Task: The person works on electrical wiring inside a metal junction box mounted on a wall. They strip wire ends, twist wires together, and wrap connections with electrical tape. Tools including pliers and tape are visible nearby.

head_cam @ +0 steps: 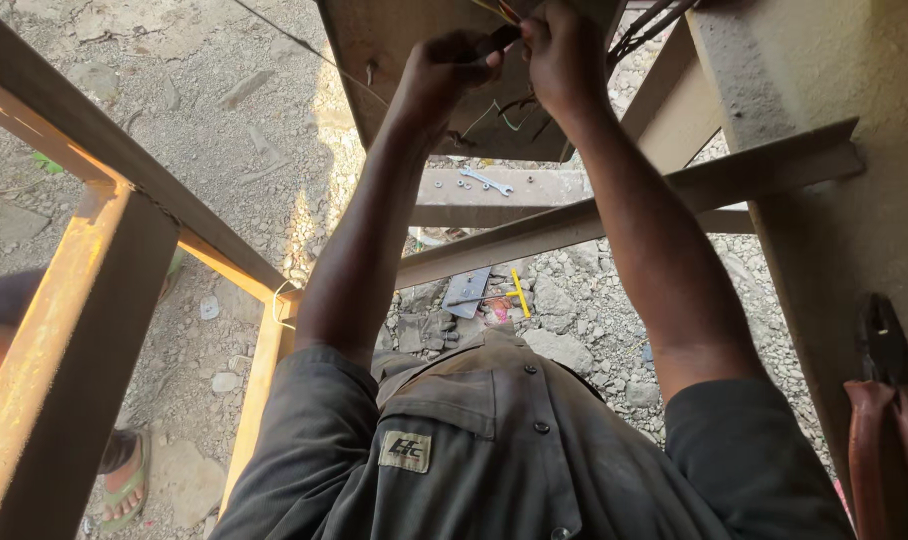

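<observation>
Grey shirt (514, 450) nearest me, arms raised to panel.
My left hand (444, 70) gripped a dark tool handle (496, 42); right hand (564, 50) pinched wires (504, 10), grip unclear.

On your grey shirt pocket sits one small rectangular label (406, 451), pale beige with dark marks. It looks sewn on, perhaps. You have no package, sign or screen in view.

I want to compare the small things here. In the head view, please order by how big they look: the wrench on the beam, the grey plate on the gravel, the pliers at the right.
1. pliers, though nearest the camera, so unsure
2. grey plate
3. wrench
</observation>
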